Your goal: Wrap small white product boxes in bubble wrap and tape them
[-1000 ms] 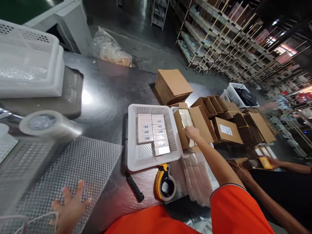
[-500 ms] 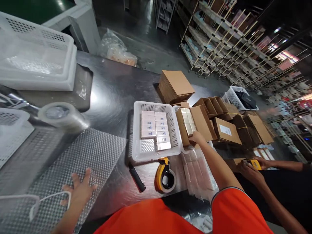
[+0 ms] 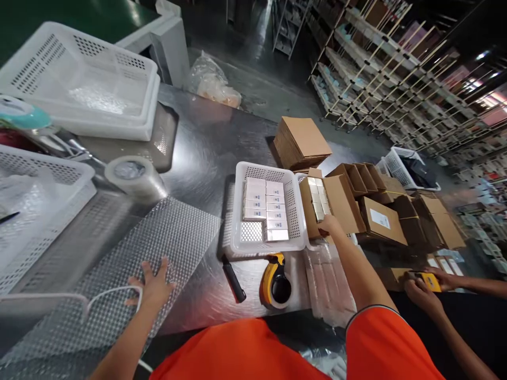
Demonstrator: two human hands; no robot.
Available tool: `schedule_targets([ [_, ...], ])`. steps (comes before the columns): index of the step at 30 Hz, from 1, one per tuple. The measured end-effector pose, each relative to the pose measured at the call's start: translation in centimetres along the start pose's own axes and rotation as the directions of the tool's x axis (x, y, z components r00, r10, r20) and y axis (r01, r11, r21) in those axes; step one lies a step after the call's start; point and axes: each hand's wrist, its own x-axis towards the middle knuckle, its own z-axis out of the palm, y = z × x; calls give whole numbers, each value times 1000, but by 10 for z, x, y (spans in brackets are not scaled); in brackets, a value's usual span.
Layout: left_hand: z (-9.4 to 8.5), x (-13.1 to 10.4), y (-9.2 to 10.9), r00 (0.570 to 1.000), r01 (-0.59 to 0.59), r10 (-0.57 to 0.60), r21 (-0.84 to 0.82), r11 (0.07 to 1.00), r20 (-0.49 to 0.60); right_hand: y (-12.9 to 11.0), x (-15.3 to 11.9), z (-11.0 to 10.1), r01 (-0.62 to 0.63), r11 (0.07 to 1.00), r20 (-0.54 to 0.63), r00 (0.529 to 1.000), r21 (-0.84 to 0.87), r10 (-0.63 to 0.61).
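My left hand (image 3: 152, 287) lies with spread fingers on a sheet of bubble wrap (image 3: 154, 237) on the metal table. A white cord (image 3: 106, 289) reaches the thumb side of that hand. My right hand (image 3: 328, 224) is at the near end of an open cardboard carton (image 3: 311, 214), its fingers curled and partly hidden beside small white boxes (image 3: 318, 192) standing inside. I cannot make out what those fingers grip. Left of the carton, a white plastic basket (image 3: 237, 211) holds several flat white boxes (image 3: 255, 198) in two columns.
Near the basket lie a yellow tape dispenser (image 3: 273, 279) and a black marker (image 3: 234, 282). Bubble-wrapped packs (image 3: 330, 279) sit right of them. Stacked cardboard (image 3: 303, 140) stands behind. At left are white baskets (image 3: 99, 124) and a film roll (image 3: 137, 177). A co-worker's hands (image 3: 425, 295) hold a yellow tool.
The whole view has shifted, so things appear further right and more of the left baskets shows. Both my hands keep their places on the bubble wrap and at the carton.
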Motion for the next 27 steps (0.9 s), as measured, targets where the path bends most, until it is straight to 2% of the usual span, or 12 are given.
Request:
schedule_targets([
  [5,-1,-3,2,1000,18,-18,-16,1000,5,23,-10,-19,-13,1000,-57,998,21,15],
  [10,-3,-1,1,1000,-19,19,-28,999,-7,49,-29,-38,161,986,-128,978,-54,-167],
  [13,-3,0,0,1000,6,-6,-26,1000,-2,47,-44,-30,198,978,-113,972,-69,-205],
  [18,-8,-7,6,999,5,-4,-20,1000,34,27,-58,-4,101,993,-190,978,68,-87],
  [20,-9,-10,9,1000,14,-14,-16,1000,14,24,-60,-4,96,988,-218,974,118,-68],
  [22,-6,-10,9,1000,21,-21,-11,1000,-12,31,-61,-15,95,981,-251,967,167,-50],
  [25,2,-5,2,999,13,-13,-2,1000,-53,62,-71,-43,145,949,-395,919,280,-24],
  [27,9,2,-5,997,9,-9,3,1000,-78,86,-87,-58,289,852,-523,852,437,-20],
])
